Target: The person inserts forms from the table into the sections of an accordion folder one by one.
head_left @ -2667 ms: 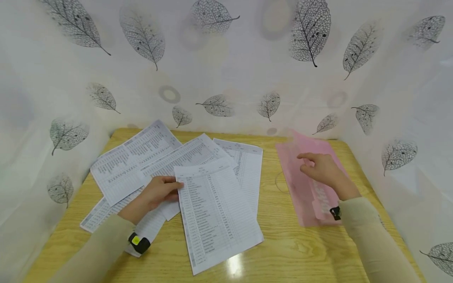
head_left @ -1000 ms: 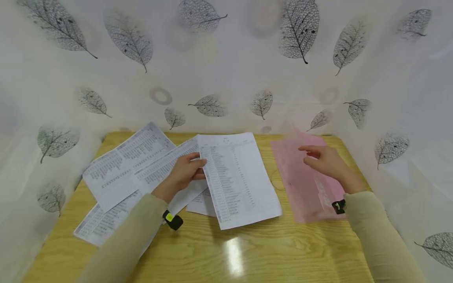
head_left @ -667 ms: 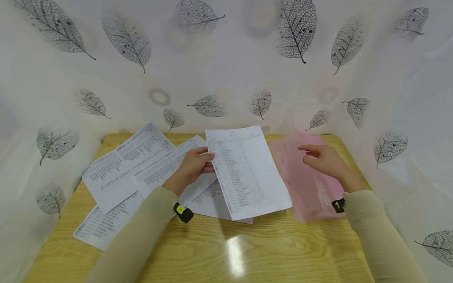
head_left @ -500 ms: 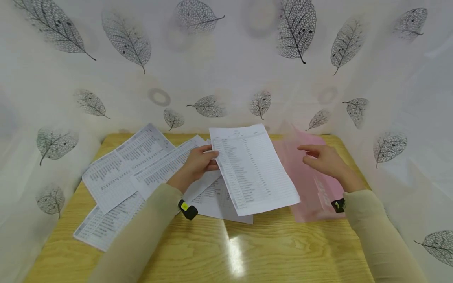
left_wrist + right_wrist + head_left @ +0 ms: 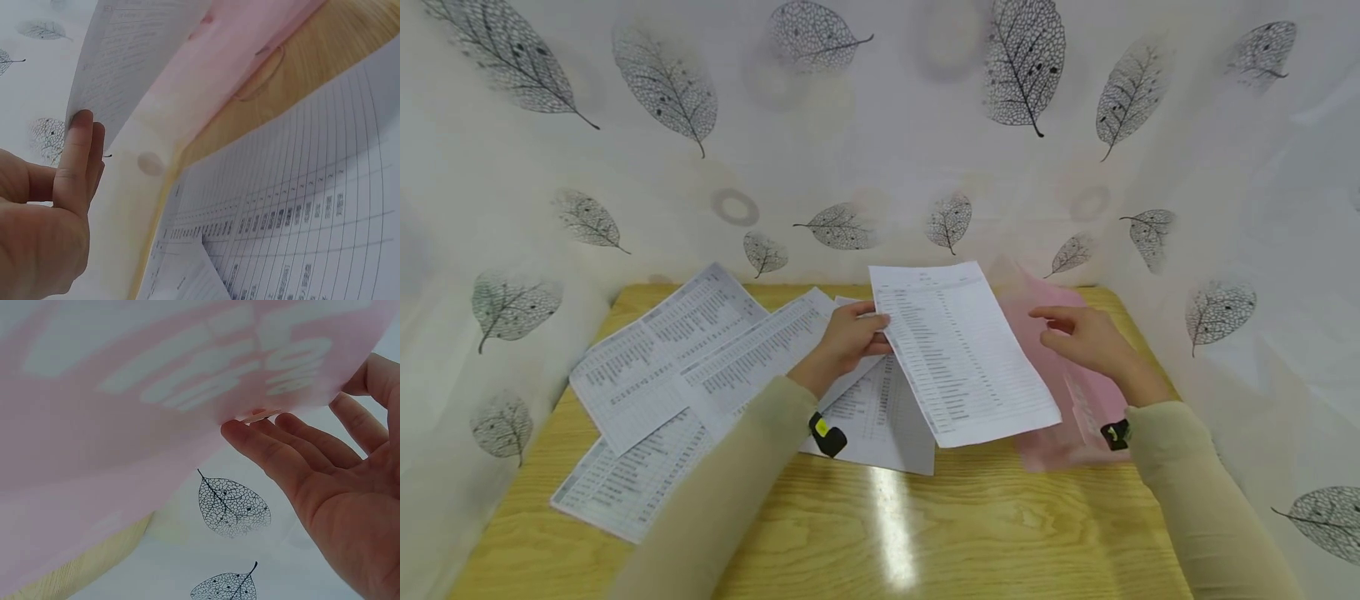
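Note:
My left hand (image 5: 850, 340) pinches a printed sheet of paper (image 5: 973, 358) by its left edge, thumb on top. The sheet hangs tilted over the table, its right part in front of a pink translucent file folder (image 5: 1045, 450). In the left wrist view, fingers (image 5: 75, 156) lie against the back of that sheet. My right hand (image 5: 1086, 340) holds up the upper layer of the folder by its edge. The right wrist view shows its fingers (image 5: 269, 447) at the pink plastic (image 5: 94, 437), which bears white lettering. Part of the folder is hidden by the sheet and the right arm.
Several printed sheets (image 5: 670, 350) overlap on the left of the wooden table (image 5: 985, 525). Another sheet (image 5: 880, 417) lies beneath the left hand. A thin loop (image 5: 265, 75) sticks out beside the folder. White leaf-patterned sheeting (image 5: 850, 125) encloses the back and sides.
My left hand has lifted the sheet from the table's middle and carried it right, towards the folder. The right hand has stayed at the folder's edge.

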Action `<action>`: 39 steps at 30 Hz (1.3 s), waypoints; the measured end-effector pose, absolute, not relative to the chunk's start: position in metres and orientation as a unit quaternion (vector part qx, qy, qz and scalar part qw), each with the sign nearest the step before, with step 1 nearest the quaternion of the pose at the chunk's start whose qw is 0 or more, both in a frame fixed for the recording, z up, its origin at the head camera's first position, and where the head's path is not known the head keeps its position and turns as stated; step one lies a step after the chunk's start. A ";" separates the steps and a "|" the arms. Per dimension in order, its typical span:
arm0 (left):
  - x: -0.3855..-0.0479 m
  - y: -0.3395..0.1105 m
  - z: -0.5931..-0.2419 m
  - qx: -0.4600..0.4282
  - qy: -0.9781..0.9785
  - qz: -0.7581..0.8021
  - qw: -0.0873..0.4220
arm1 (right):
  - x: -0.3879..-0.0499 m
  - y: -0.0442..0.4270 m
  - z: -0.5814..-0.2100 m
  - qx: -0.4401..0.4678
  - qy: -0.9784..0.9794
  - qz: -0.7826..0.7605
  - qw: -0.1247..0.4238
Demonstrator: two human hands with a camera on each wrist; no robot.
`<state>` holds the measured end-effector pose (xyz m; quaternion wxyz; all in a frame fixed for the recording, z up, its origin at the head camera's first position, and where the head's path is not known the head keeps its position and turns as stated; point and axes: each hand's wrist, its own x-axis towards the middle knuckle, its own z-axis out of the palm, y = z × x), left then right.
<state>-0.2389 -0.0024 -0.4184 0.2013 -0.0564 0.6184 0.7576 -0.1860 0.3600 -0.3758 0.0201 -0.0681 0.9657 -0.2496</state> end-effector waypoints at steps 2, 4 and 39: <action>-0.239 0.002 -0.417 -0.055 0.620 0.757 0.201 | -0.186 0.360 -0.376 -0.065 0.966 -0.251 0.023; -0.240 0.006 -0.417 -0.055 0.620 0.757 0.200 | -0.186 0.360 -0.376 -0.065 0.965 -0.252 0.025; -0.259 0.080 -0.422 -0.047 0.634 0.734 0.240 | -0.186 0.359 -0.373 -0.061 0.964 -0.258 0.027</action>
